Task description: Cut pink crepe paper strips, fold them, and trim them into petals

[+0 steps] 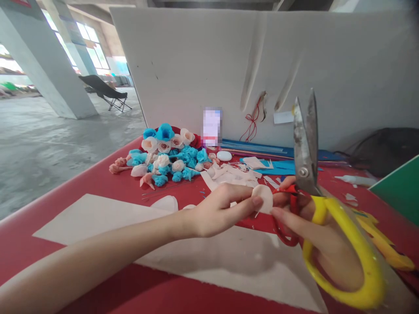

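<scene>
My left hand (225, 209) pinches a small rounded piece of pale pink crepe paper (263, 197) between thumb and fingers. Close beside it, my right hand (322, 237) has a pair of scissors (304, 172) hooked on it, with red and yellow handles and worn blades pointing up, slightly apart. The thumb and fingertips of that hand meet the right edge of the rounded piece. Below both hands lies a large pale pink sheet (235, 257). Cut scraps (234, 174) are heaped just beyond them.
Blue, white and pink paper flowers (163, 159) are piled at the back left of the red table (108, 279). A lit phone (212, 126) leans on the white panel (196, 56). A yellow tool (382, 240), a white tube (355, 179) and a green board (399, 187) are at right.
</scene>
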The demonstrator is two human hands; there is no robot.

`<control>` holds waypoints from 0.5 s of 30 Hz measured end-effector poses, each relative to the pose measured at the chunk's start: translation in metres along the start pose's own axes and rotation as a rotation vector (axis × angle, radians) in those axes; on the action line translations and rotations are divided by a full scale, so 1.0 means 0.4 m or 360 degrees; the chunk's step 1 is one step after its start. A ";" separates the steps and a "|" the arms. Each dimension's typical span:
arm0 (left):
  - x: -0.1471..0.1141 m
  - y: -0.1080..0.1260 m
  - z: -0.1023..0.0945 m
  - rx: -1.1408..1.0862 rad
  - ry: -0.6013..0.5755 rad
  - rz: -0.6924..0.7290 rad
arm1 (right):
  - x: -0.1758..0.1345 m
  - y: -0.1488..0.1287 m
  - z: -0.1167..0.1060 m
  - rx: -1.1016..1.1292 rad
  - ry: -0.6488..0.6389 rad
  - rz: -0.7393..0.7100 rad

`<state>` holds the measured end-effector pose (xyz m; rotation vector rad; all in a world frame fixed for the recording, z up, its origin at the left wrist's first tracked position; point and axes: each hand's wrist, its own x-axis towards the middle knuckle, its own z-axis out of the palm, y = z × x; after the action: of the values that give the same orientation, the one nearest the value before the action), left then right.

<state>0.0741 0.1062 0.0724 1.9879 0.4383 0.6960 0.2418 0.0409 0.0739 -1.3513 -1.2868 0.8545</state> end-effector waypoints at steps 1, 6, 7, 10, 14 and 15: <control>0.000 0.000 0.001 0.0023 0.0005 0.0006 | -0.005 -0.002 0.007 0.0011 0.0025 0.0023; 0.002 -0.002 -0.004 0.0119 -0.0072 0.0082 | -0.016 -0.013 0.028 0.0149 0.0068 0.0049; 0.002 -0.002 -0.007 0.0126 -0.0102 0.0075 | -0.015 -0.014 0.029 0.0179 0.0059 0.0051; 0.001 -0.003 -0.015 0.0087 -0.0234 0.0026 | -0.012 -0.014 0.029 0.0227 -0.0003 0.0084; -0.010 -0.006 -0.018 -0.0020 -0.0301 -0.0134 | -0.014 -0.006 0.037 0.0281 0.0017 0.0125; -0.015 -0.006 -0.018 -0.0040 -0.0288 -0.0195 | -0.016 -0.003 0.039 0.0297 0.0044 0.0145</control>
<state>0.0651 0.1087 0.0715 1.9623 0.4354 0.4388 0.2255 0.0378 0.0708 -1.2764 -1.1024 0.9904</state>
